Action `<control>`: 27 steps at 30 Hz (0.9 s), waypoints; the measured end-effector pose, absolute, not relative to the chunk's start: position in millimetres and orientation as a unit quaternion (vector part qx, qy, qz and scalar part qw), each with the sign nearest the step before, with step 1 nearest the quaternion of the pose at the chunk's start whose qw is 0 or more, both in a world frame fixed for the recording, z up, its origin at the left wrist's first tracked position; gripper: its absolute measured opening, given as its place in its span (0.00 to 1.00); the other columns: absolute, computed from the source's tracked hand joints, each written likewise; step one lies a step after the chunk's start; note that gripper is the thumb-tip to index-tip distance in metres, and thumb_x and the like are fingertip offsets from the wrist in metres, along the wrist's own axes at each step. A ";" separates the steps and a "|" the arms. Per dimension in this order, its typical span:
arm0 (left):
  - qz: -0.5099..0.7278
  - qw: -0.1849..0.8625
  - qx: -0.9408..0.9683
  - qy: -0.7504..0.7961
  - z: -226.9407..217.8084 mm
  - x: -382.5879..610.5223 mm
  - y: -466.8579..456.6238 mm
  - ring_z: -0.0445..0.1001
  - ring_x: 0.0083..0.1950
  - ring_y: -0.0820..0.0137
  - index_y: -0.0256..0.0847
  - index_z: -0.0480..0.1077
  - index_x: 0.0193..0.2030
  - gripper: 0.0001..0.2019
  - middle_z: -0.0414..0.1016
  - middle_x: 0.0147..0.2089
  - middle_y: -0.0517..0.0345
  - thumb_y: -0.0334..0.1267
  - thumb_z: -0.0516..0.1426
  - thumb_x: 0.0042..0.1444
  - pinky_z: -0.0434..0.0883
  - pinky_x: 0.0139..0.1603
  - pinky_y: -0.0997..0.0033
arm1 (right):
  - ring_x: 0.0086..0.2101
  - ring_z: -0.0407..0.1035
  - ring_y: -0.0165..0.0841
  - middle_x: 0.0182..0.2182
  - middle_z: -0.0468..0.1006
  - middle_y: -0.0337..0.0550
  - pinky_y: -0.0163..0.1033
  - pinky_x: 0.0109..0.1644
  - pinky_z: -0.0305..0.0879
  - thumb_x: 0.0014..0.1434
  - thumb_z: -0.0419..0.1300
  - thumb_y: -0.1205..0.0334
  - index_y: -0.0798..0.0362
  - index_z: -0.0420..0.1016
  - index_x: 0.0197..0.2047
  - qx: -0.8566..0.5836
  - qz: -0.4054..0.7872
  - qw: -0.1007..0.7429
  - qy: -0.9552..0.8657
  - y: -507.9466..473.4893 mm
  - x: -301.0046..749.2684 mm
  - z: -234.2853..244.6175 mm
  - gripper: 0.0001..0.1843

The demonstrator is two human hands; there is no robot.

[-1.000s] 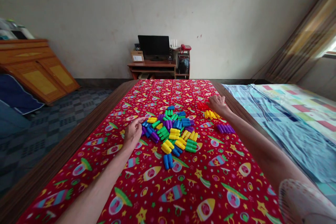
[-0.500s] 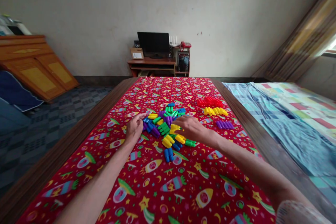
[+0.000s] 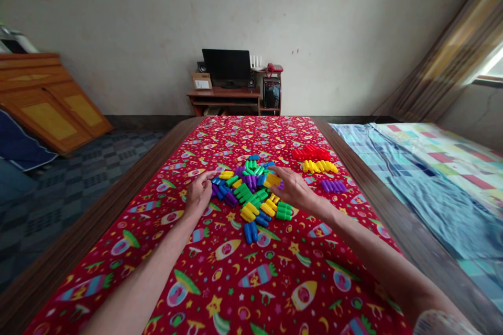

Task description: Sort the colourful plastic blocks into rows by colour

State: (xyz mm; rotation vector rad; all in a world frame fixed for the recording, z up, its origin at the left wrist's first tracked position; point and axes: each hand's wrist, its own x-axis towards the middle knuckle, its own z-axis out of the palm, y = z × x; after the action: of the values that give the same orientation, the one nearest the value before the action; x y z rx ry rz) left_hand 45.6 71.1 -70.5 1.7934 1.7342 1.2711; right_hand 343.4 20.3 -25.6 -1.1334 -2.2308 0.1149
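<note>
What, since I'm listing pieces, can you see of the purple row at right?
The purple row is a short strip of rounded, finger-like segments side by side, seemingly plastic. It lies flat on the red patterned cloth, toward its right edge, nearer the camera than the yellow row. Only the cloth touches it.

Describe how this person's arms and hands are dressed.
The left hand and right hand are ungloved; no watch or bracelet shows. A whitish sleeve with a lacy-looking edge shows on the right arm; no left sleeve is in view.
</note>
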 end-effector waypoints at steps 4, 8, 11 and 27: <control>0.446 0.169 0.631 0.611 -71.7 44.5 73.0 0.78 0.48 0.65 0.38 0.76 0.45 0.21 0.81 0.45 0.54 0.30 0.46 0.49 0.72 0.53 0.65 | 0.31 0.68 0.31 0.34 0.77 0.45 0.34 0.35 0.61 0.56 0.59 0.66 0.58 0.76 0.43 -0.487 0.085 0.294 -0.818 30.9 363.2 -30.1 0.11; 0.446 0.174 0.634 0.607 -70.9 44.5 72.5 0.78 0.48 0.65 0.38 0.76 0.45 0.21 0.81 0.45 0.54 0.30 0.46 0.50 0.73 0.52 0.67 | 0.31 0.68 0.31 0.31 0.76 0.45 0.34 0.35 0.59 0.60 0.57 0.63 0.59 0.75 0.40 -0.523 0.025 0.281 -0.805 37.2 374.0 -25.0 0.09; 0.444 0.173 0.637 0.606 -69.9 44.9 71.6 0.79 0.47 0.65 0.38 0.76 0.45 0.21 0.81 0.45 0.54 0.30 0.46 0.50 0.73 0.52 0.67 | 0.34 0.70 0.35 0.35 0.76 0.50 0.36 0.36 0.60 0.63 0.53 0.62 0.59 0.74 0.44 -0.605 -0.053 0.203 -0.768 47.6 381.2 -14.6 0.12; 0.431 0.155 0.641 0.616 -73.0 41.8 73.4 0.78 0.47 0.64 0.40 0.76 0.45 0.21 0.81 0.45 0.54 0.32 0.47 0.50 0.74 0.51 0.66 | 0.44 0.72 0.44 0.44 0.77 0.59 0.43 0.44 0.66 0.64 0.49 0.69 0.58 0.75 0.51 -0.623 -0.045 -0.078 -0.777 71.0 369.3 3.0 0.17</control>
State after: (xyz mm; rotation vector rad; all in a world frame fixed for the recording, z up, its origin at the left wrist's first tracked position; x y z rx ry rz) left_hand 41.8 73.4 -73.0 1.8353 1.7642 1.2352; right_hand 369.3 71.0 3.0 -2.0601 -2.5696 -0.1479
